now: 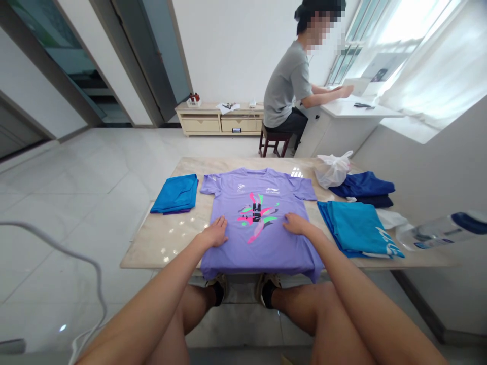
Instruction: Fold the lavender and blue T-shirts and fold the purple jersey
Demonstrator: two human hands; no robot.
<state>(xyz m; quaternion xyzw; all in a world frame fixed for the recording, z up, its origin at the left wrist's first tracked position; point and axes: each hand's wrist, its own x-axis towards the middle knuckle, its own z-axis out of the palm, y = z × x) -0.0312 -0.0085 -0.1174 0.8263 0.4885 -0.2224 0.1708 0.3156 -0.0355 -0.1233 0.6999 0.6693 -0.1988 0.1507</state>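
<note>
Two hands (216,232) (297,223) on one T-shirt (262,253)

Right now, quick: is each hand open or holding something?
Left hand: open, resting on the purple shirt.
Right hand: touching the same shirt; cannot tell whether it grips fabric.

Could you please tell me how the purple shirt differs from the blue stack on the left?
The purple shirt lies spread out; the blue stack is folded. The shirt droops over the near edge of the table; the stack lies back from it. Both are cloth.
</note>
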